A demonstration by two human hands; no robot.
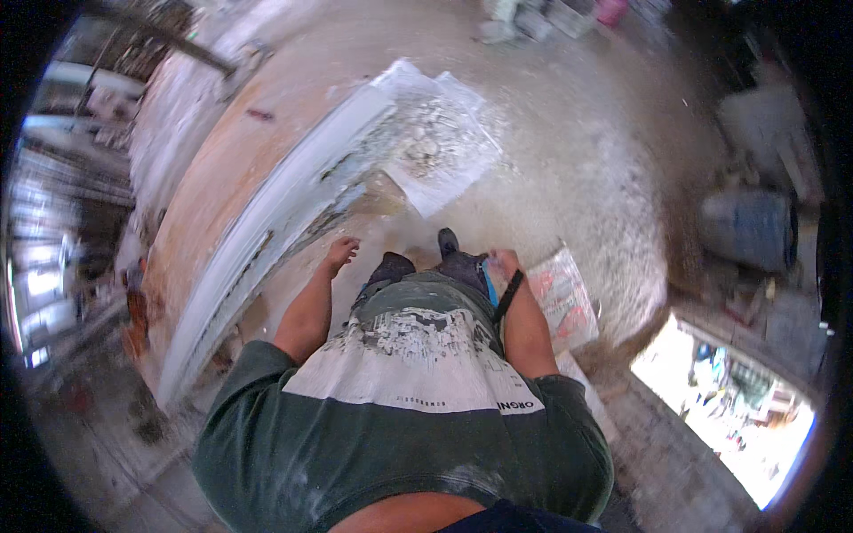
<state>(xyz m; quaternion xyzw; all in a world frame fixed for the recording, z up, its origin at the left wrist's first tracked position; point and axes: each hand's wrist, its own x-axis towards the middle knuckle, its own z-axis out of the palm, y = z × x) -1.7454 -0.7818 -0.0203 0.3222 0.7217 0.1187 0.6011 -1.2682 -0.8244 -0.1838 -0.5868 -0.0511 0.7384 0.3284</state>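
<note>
My left hand hangs beside my left leg with its fingers loosely bent and apart, holding nothing that shows. It is nearest a long pale board-like piece with a ragged, dirty right edge. By my right thigh, the fingers of my right hand are curled in. A narrow black bar or strap lies slantwise along that wrist; whether the hand grips it is unclear from blur. Ahead of my feet, a white sheet lies on the floor with grey and white crumbled bits on it.
A printed white-and-red sack lies right of my right hand. Further right is a blue drum. A bright doorway opens at the lower right. Pale rubble or bags sit at the far end of the dusty floor.
</note>
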